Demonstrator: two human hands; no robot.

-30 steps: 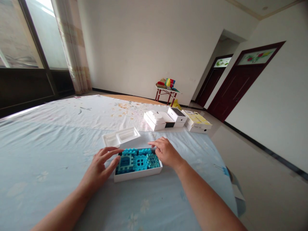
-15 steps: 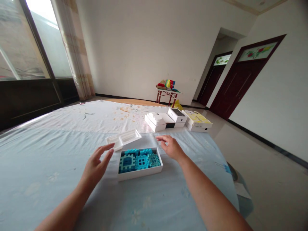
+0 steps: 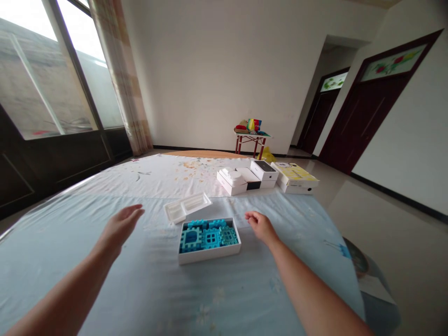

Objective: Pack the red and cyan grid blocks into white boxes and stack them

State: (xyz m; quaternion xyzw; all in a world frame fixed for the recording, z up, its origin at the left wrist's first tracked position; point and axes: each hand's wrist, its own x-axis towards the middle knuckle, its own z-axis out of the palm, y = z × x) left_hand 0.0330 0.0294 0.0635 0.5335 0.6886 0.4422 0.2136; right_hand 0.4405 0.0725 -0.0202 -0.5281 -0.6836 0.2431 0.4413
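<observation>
A white box (image 3: 210, 255) sits in front of me, filled with several blue plastic building pieces (image 3: 211, 238) with notched edges. Some have window-like openings. To the left of the box, my left hand (image 3: 121, 226) hovers apart from it, fingers stretched forward and close together, holding nothing. My right hand (image 3: 261, 226) is just right of the box, its fingers curled in with nothing visible in them. Behind the box lies a white plastic tray insert (image 3: 187, 206) with compartments, nearest to the left hand.
Farther back on the cloth-covered table (image 3: 140, 298) stand an open white box (image 3: 231, 182) with white contents, a stacked white box (image 3: 264, 172) with a dark top picture, and a yellow-and-white box (image 3: 296, 177). Beyond is a small table (image 3: 252, 136) holding colourful things. The table's curved edge is at right.
Both hands have moved outward from the box, the left one farther. The right hand's fingers have curled in. The box and tray keep their places on the cloth while the view has shifted.
</observation>
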